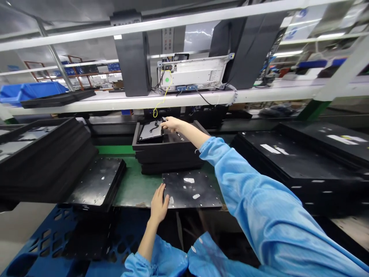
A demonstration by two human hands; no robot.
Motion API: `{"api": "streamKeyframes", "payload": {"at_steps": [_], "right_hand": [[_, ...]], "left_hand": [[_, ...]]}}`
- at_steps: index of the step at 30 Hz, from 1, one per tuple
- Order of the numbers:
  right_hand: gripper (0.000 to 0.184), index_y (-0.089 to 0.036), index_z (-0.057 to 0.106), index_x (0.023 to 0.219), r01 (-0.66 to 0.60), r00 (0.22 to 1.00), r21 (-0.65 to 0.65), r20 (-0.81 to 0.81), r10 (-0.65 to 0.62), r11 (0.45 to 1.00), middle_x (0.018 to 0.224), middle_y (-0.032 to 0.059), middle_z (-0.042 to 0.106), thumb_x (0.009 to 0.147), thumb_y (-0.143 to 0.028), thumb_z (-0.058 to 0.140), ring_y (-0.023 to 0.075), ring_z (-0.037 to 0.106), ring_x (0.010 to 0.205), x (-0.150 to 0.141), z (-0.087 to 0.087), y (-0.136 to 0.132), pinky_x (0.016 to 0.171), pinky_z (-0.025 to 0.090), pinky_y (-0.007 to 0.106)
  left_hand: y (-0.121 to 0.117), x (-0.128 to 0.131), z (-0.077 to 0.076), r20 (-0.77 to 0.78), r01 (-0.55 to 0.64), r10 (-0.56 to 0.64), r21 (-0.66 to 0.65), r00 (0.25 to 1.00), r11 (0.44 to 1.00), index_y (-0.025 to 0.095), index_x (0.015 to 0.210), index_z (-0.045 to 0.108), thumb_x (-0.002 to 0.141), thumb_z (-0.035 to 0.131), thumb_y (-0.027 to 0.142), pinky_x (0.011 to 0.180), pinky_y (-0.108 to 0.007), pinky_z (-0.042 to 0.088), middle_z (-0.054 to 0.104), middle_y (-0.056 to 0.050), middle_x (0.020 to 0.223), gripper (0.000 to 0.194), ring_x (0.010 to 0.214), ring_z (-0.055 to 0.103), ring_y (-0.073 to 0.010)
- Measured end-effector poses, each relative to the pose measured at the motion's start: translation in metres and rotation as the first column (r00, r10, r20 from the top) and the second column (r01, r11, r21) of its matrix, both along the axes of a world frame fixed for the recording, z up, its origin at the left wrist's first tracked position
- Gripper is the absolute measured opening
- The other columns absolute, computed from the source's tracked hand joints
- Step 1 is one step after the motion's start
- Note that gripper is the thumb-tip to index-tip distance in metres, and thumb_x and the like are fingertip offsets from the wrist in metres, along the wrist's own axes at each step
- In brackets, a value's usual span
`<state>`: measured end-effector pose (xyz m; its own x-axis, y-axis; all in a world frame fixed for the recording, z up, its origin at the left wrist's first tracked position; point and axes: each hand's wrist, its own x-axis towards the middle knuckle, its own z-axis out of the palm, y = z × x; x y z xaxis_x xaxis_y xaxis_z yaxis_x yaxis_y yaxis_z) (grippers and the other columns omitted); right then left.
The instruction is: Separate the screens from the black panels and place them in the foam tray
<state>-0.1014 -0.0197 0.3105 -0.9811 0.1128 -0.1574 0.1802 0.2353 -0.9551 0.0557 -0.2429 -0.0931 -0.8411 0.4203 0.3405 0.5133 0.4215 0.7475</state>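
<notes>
My right hand [172,124] reaches far forward over a stack of black trays [170,154] and pinches the edge of a flat black panel [150,132] that lies tilted in the top tray. My left hand [159,203] rests open, fingers flat, on the left edge of a black metal plate [192,188] with white stickers, lying on the green belt [133,185] close to me. Both arms wear blue sleeves.
A second black plate [96,184] lies to the left, beside a tall stack of black trays [40,157]. Large black panels [300,161] lie on the right. A white shelf [184,99] above carries a white device [193,74] with a yellow wire. A blue pallet [54,242] sits below.
</notes>
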Motion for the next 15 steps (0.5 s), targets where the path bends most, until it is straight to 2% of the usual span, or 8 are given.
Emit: {"api": "streamKeyframes", "payload": {"at_steps": [4,7,9,12,13,15], "right_hand": [[0.052,-0.02,0.061,0.142,0.114,0.958,-0.054,-0.26,-0.124,0.992,0.093,0.0046,0.077,0.094,-0.014,0.081,0.0053,0.025,0.049,0.043,0.005,0.032,0.042,0.018,0.021],[0.045,-0.022,0.065,0.138,0.03,0.931,-0.134,-0.357,-0.076,0.991,0.12,0.0111,0.081,0.096,-0.022,0.077,0.004,0.021,0.05,0.106,-0.006,0.062,0.042,0.015,0.022],[0.04,-0.022,0.069,0.133,0.019,0.92,-0.124,-0.386,-0.066,0.992,0.125,0.0121,0.081,0.095,-0.033,0.079,0.004,0.023,0.05,0.157,-0.027,0.079,0.043,0.015,0.022],[0.05,-0.024,0.071,0.137,0.159,0.898,0.023,-0.42,-0.135,0.987,0.104,0.0082,0.084,0.095,-0.048,0.08,0.0088,0.039,0.052,0.237,-0.078,0.104,0.047,0.027,0.024],[0.051,-0.025,0.072,0.137,0.236,0.889,0.089,-0.421,-0.179,0.968,0.097,0.0065,0.083,0.095,-0.051,0.08,0.0111,0.044,0.055,0.263,-0.097,0.113,0.05,0.033,0.025],[0.042,-0.026,0.078,0.126,0.413,0.857,0.195,-0.415,-0.307,0.89,0.095,0.0056,0.082,0.095,-0.054,0.078,0.0135,0.049,0.056,0.314,-0.132,0.13,0.054,0.039,0.029]], "left_hand": [[-0.001,-0.002,-0.002,-0.004,0.003,-0.003,0.008,1.0,1.0,0.024,0.171,0.046,0.114,0.042,0.051,0.138,-0.05,0.035,0.048,-0.011,0.177,0.063,0.165,0.042,-0.0256],[-0.001,-0.004,-0.003,0.0,0.004,-0.004,0.016,1.0,1.0,0.026,0.171,0.046,0.114,0.044,0.05,0.137,-0.052,0.037,0.048,-0.011,0.177,0.062,0.165,0.043,-0.0267],[-0.002,-0.006,-0.004,0.004,0.004,-0.004,0.013,1.0,1.0,0.026,0.171,0.046,0.114,0.044,0.051,0.137,-0.053,0.037,0.048,-0.012,0.177,0.062,0.165,0.043,-0.0273],[-0.004,-0.007,-0.003,0.013,0.006,-0.006,0.011,1.0,1.0,0.026,0.17,0.047,0.114,0.044,0.052,0.137,-0.053,0.036,0.048,-0.012,0.177,0.062,0.165,0.043,-0.0278],[-0.005,-0.008,-0.003,0.018,0.006,-0.006,0.014,1.0,1.0,0.026,0.169,0.047,0.114,0.045,0.052,0.137,-0.053,0.036,0.048,-0.012,0.177,0.061,0.165,0.043,-0.0279],[-0.006,-0.008,0.0,0.036,0.008,-0.009,0.021,0.999,1.0,0.028,0.17,0.046,0.113,0.046,0.054,0.138,-0.053,0.035,0.048,-0.011,0.177,0.062,0.165,0.044,-0.0285]]}}
